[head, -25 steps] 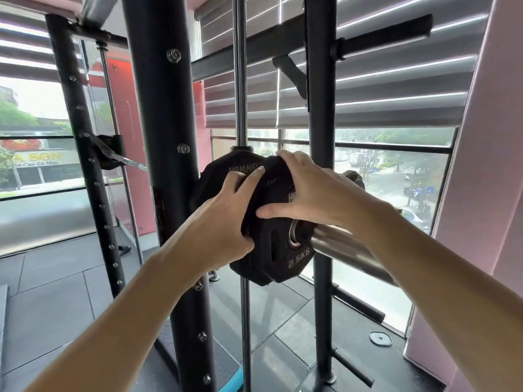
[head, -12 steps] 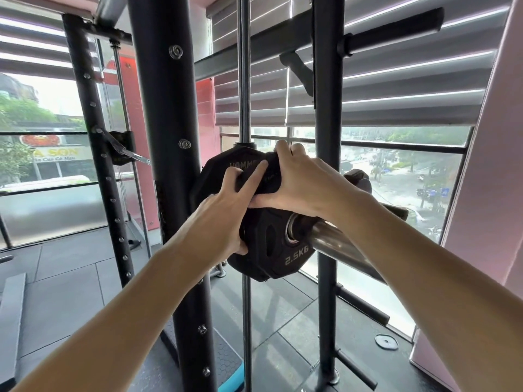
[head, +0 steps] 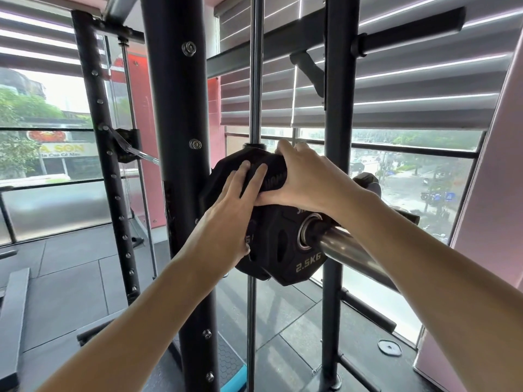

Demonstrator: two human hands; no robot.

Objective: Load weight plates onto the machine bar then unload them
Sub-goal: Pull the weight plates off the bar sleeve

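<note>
**Both hands on the plates at the bar sleeve**

Sitting on the chrome machine bar (head: 348, 250), pushed up against the black upright post (head: 178, 165): a stack of black weight plates (head: 283, 244), the outermost one marked 2.5KG. Pressing flat against the near edge of the stack with fingers straight and spread, thumb tucked low at the rim: the left hand (head: 229, 219), its grip wide and closed around nothing. Curling over the top of the stack from the right: the right hand (head: 302, 182), fingertips hooked behind the upper rim, thumb lying along the front face, grip holding the plates. Crossing above the bar: the right forearm. Running vertically just behind the stack: a thin steel guide rod (head: 256, 80). Standing right of the bar: a second dark upright (head: 336, 108) with a storage peg (head: 407, 32) jutting out near the top. Lying on the grey floor tiles near the window: a small round disc (head: 390, 348). Hanging half-lowered over the glass: striped blinds (head: 396, 89).
</note>
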